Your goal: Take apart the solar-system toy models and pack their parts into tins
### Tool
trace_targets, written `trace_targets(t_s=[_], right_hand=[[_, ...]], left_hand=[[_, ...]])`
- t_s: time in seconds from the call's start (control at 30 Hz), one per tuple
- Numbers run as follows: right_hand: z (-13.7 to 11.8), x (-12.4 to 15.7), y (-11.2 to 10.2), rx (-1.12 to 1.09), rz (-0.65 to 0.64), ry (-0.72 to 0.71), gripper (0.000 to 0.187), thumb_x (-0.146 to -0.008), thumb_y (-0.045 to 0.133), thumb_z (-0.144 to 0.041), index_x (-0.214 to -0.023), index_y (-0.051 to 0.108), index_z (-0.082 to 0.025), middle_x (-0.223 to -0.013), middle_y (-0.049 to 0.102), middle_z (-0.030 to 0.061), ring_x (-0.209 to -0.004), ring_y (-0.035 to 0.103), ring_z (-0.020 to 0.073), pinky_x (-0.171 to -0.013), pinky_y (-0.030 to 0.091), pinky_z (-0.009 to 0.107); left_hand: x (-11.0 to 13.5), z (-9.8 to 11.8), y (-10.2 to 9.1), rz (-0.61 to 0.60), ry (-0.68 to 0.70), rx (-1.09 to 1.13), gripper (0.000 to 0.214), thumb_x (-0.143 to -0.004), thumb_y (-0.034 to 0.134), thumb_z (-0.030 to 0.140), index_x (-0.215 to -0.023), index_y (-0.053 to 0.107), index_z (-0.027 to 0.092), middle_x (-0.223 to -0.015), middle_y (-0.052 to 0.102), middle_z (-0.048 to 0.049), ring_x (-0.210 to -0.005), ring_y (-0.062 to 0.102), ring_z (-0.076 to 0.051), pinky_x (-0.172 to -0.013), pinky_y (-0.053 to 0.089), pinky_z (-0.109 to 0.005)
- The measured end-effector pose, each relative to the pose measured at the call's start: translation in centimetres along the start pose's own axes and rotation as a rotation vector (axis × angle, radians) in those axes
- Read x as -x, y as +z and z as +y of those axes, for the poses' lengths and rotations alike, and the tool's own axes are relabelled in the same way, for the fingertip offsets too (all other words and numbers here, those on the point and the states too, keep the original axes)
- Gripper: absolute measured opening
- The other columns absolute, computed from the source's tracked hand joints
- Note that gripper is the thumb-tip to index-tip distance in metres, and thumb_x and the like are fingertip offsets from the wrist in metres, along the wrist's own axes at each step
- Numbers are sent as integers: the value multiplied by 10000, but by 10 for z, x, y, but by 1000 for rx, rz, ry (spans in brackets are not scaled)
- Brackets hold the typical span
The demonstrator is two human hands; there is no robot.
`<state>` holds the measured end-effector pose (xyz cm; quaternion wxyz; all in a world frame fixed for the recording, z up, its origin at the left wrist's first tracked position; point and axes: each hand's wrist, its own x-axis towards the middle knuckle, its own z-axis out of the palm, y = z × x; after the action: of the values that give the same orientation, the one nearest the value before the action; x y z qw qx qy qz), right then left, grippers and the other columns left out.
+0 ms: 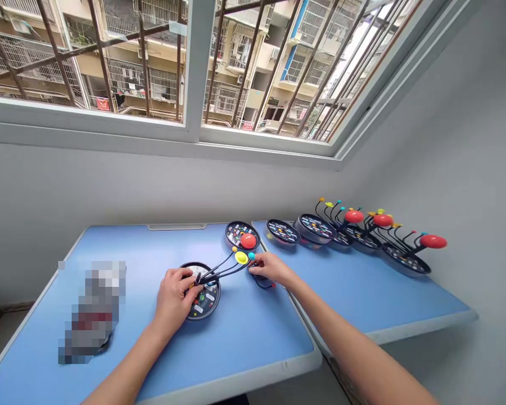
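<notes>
A round black solar system model [208, 306] with printed labels lies on the blue table. My left hand [175, 292] is closed on its middle, fingers around the root of several thin black arms. These arms fan to the right and end in an orange ball [234, 249], a yellow ringed ball [241, 257] and a cyan ball [252, 256]. Beside the cyan ball, my right hand [272, 267] has its fingertips pinched together over loose black curved arms, one with a small red ball [273, 286]. What those fingertips hold is hidden.
Behind the hands sits another round base [235, 228] with a large red ball [248, 241]. Further bases [281, 232] and stacked ones [316, 228] line the right table, alongside assembled models [405, 260] with red balls. A blurred packet [93, 315] lies left. A barred window stands behind.
</notes>
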<state>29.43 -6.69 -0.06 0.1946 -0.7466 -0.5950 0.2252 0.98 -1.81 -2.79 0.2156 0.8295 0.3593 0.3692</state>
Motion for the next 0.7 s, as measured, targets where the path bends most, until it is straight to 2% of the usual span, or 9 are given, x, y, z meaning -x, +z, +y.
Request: trace_targets(t_s=[0.1, 0.33, 0.5, 0.7], right_hand=[[-4, 0, 4, 0, 19, -9, 128, -650, 601, -222, -714, 694, -160, -474, 441, -63, -480, 408, 97, -468, 314, 208], [-9, 8, 4, -1, 128, -53, 138, -685, 581, -266, -714, 672, -166, -638, 588, -6, -622, 525, 154, -585, 396, 255], [-1, 12, -1, -54, 238, -41, 239, -721, 537, -302, -855, 688, -174, -854, 679, 47, -810, 591, 200, -728, 438, 298], [6, 26, -13, -121, 396, 40, 315, -724, 505, -354, -862, 673, -126, -747, 681, 78, -672, 604, 201, -647, 467, 316]], left_hand=[[0, 0, 0, -2, 6, -6, 134, -780, 585, 254, -807, 715, 272, -923, 662, -33, -868, 544, -220, -760, 488, -389], [-1, 0, -1, 9, -3, 1, 120, -762, 604, 266, -796, 719, 261, -914, 662, -44, -867, 557, -227, -748, 508, -388], [-1, 0, -1, 34, -3, 32, 143, -733, 636, 287, -847, 709, 244, -909, 664, -50, -879, 564, -228, -767, 510, -390], [-1, 4, -4, 9, -43, 28, 164, -678, 672, 230, -836, 709, 212, -929, 651, -60, -902, 557, -236, -798, 495, -396]])
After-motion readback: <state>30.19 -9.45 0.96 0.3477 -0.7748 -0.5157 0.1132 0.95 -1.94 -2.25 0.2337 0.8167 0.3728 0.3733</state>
